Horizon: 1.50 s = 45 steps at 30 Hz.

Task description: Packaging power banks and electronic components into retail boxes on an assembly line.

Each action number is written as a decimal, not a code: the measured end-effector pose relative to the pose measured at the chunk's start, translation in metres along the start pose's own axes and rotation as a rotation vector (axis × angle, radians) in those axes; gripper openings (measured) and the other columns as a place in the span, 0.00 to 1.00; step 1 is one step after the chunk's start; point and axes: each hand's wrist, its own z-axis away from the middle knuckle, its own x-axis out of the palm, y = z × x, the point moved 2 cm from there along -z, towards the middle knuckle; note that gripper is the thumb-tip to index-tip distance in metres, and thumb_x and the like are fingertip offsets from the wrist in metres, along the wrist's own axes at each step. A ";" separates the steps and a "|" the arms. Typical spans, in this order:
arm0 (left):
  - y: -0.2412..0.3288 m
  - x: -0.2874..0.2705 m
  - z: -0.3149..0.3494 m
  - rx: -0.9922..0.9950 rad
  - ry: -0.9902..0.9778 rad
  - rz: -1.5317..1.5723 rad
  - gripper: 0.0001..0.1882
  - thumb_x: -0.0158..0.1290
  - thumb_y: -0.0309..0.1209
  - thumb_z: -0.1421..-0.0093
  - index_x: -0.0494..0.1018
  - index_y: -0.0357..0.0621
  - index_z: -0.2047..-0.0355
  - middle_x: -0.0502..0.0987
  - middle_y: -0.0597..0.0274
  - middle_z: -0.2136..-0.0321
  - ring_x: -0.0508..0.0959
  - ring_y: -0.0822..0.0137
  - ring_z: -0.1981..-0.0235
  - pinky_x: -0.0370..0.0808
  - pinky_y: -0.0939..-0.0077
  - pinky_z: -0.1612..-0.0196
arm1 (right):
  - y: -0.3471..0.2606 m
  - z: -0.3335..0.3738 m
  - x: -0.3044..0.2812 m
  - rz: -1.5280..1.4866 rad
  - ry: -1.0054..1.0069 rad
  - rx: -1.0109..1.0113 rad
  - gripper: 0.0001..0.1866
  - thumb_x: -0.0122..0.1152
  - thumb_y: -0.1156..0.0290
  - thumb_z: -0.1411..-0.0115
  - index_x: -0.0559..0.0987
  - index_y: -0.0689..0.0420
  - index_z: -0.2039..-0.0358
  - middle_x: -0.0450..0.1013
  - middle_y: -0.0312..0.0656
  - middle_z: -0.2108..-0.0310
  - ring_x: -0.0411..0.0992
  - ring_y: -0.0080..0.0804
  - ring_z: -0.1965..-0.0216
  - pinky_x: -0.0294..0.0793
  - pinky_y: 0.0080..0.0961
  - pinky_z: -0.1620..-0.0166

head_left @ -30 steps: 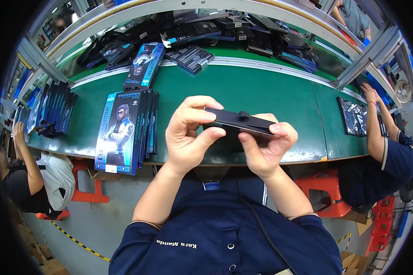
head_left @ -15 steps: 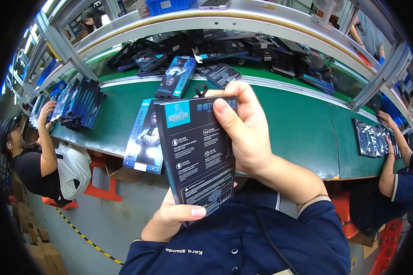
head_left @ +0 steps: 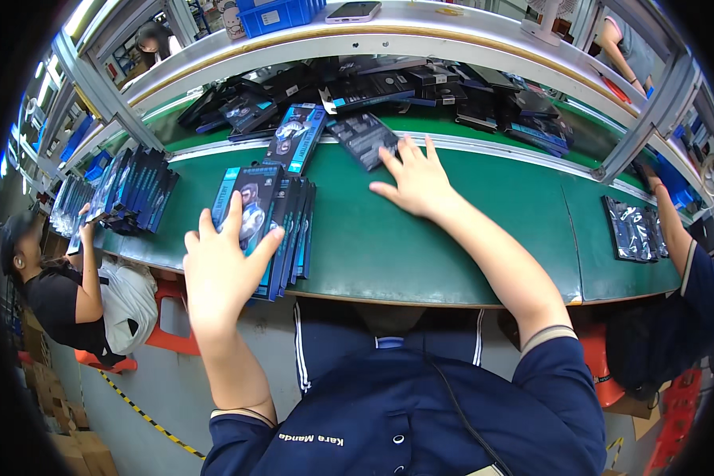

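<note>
My left hand (head_left: 226,274) lies with its fingers spread on the front of a flat black-and-blue battery box (head_left: 248,190) printed with a figure. That box leans at the front of a short row of like boxes (head_left: 297,230) near the table's front edge. My right hand (head_left: 417,181) stretches forward with fingers apart, its fingertips at the corner of a dark flat box (head_left: 365,141), back side up, at the table's far edge. That box is slightly smeared by motion. Just left of it, another blue-and-black box (head_left: 297,136) lies partly on the metal rail.
A heap of dark boxes (head_left: 373,89) lies on the green belt under the shelf (head_left: 420,40). At far left a person (head_left: 63,293) handles a row of boxes (head_left: 135,190). On the right, beside another person's arm (head_left: 669,222), lie shiny black packets (head_left: 633,230).
The box held up in both hands has left them, and a row of boxes now stands under my left hand. My right hand has moved forward to the box by the rail.
</note>
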 end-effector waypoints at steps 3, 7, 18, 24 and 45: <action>0.040 0.018 0.007 0.226 0.383 -0.231 0.34 0.54 0.53 0.39 0.70 0.45 0.40 0.67 0.34 0.41 0.65 0.37 0.39 0.58 0.42 0.37 | -0.037 0.066 -0.038 -0.051 0.046 -0.082 0.33 0.53 0.45 0.36 0.73 0.60 0.42 0.69 0.55 0.46 0.57 0.53 0.33 0.48 0.57 0.31; 0.117 0.097 0.003 0.523 0.070 0.141 0.37 0.48 0.56 0.36 0.65 0.41 0.36 0.60 0.31 0.37 0.63 0.32 0.39 0.59 0.42 0.37 | -0.035 0.136 -0.078 -0.511 0.041 -0.349 0.20 0.61 0.56 0.39 0.80 0.56 0.53 0.75 0.49 0.53 0.68 0.47 0.42 0.61 0.49 0.36; 0.136 0.111 0.016 0.927 -0.283 0.270 0.43 0.64 0.51 0.51 0.64 0.57 0.35 0.50 0.31 0.32 0.56 0.31 0.34 0.48 0.38 0.32 | 0.235 0.339 -0.077 0.249 0.344 0.957 0.23 0.54 0.51 0.33 0.81 0.58 0.54 0.78 0.51 0.54 0.77 0.48 0.53 0.73 0.43 0.49; 0.147 0.110 0.026 0.913 -0.187 0.304 0.47 0.69 0.50 0.59 0.67 0.51 0.39 0.65 0.37 0.44 0.65 0.37 0.40 0.59 0.42 0.36 | 0.200 0.389 -0.085 0.275 0.445 1.670 0.42 0.70 0.44 0.47 0.69 0.51 0.37 0.66 0.53 0.40 0.67 0.52 0.42 0.65 0.43 0.39; 0.133 0.037 0.040 1.186 0.078 1.175 0.61 0.74 0.38 0.73 0.60 0.37 0.36 0.66 0.42 0.45 0.69 0.45 0.45 0.69 0.56 0.45 | 0.008 0.227 -0.110 -1.928 0.872 0.882 0.21 0.61 0.77 0.36 0.70 0.67 0.44 0.77 0.44 0.58 0.78 0.26 0.61 0.80 0.24 0.57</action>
